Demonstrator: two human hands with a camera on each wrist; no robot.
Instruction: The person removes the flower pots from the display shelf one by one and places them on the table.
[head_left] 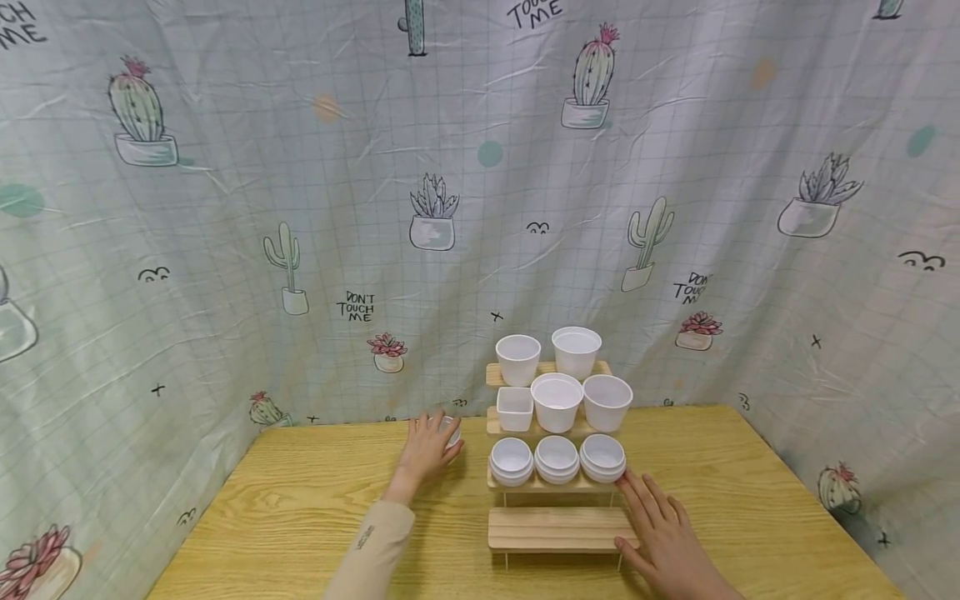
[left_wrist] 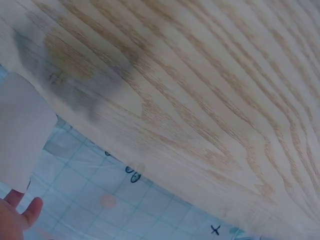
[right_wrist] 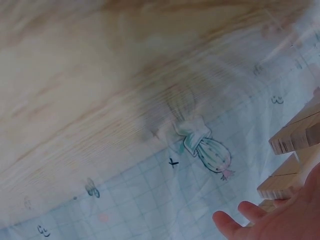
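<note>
At the back of the table, left of a tiered wooden stand [head_left: 558, 531], my left hand [head_left: 426, 450] grips a small white cup [head_left: 452, 428] from above. The left wrist view shows the plain white side of the cup [left_wrist: 22, 130] with fingertips [left_wrist: 30, 212] at its end. My right hand [head_left: 663, 529] rests at the right side of the stand, fingers extended toward the third tier and thumb by the end of the lowest board. Extended fingers [right_wrist: 252, 212] show beside the board ends in the right wrist view.
White round tubs [head_left: 557, 458] line the third tier. Above them sit a square white cup [head_left: 515, 408] and round white cups [head_left: 576, 350] on the upper tiers. The lowest board is bare. A cactus-print curtain [head_left: 487, 208] hangs behind the wooden table [head_left: 300, 500].
</note>
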